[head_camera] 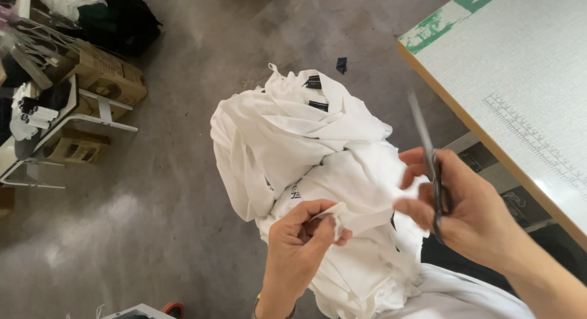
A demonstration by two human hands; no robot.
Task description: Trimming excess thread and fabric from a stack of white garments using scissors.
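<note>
A bundle of white garments (pixel 293 135) with small black labels lies piled on my lap, above a grey concrete floor. My left hand (pixel 299 252) pinches a narrow strip of the white fabric (pixel 361 218) at the front of the pile. My right hand (pixel 458 206) holds a pair of dark scissors (pixel 428 154), blades pointing up and away, and its fingertips also touch the other end of the same strip. The strip is stretched between the two hands.
A white worktable (pixel 520 80) with a wooden edge and printed ruler marks fills the upper right. Cardboard boxes (pixel 104 74) and a white frame with cloth stand at the left. A small dark scrap (pixel 341 65) lies on the floor.
</note>
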